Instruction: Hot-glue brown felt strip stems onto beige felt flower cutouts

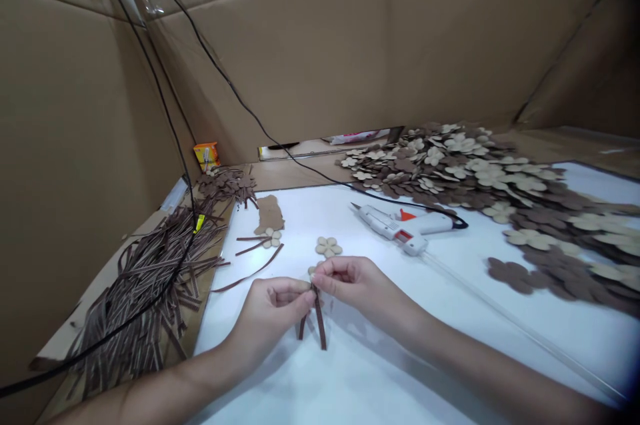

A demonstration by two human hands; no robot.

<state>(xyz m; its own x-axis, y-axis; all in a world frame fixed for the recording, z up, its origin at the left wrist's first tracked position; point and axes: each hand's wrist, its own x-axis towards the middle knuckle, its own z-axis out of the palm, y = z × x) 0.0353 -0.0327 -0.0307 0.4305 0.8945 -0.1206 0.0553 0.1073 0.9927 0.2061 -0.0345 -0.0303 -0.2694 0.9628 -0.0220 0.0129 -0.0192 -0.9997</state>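
Observation:
Both hands meet over the white board (260, 385). My left hand (280, 303) pinches a brown stitched ribbon (321, 328) near its top, and its two tails hang down below the fingers. The fingertips of my right hand (349, 276) close at the same spot, touching the ribbon's upper end. A small beige piece shows just behind these fingertips, mostly hidden. Just beyond my hands lies a beige five-petal flower (329, 246). Farther left, a second beige flower (271, 238) has ribbon tails and sits against a torn brown cardboard piece (271, 213). A loose ribbon (250, 276) curves nearby.
A white glue gun (400, 222) with a long clear glue stick (520, 325) lies to the right. Behind it spreads a heap of brown and beige flowers (480, 172). Ribbon strips (150, 285) pile up at left. A black cable (240, 98) crosses the view before cardboard walls (320, 58).

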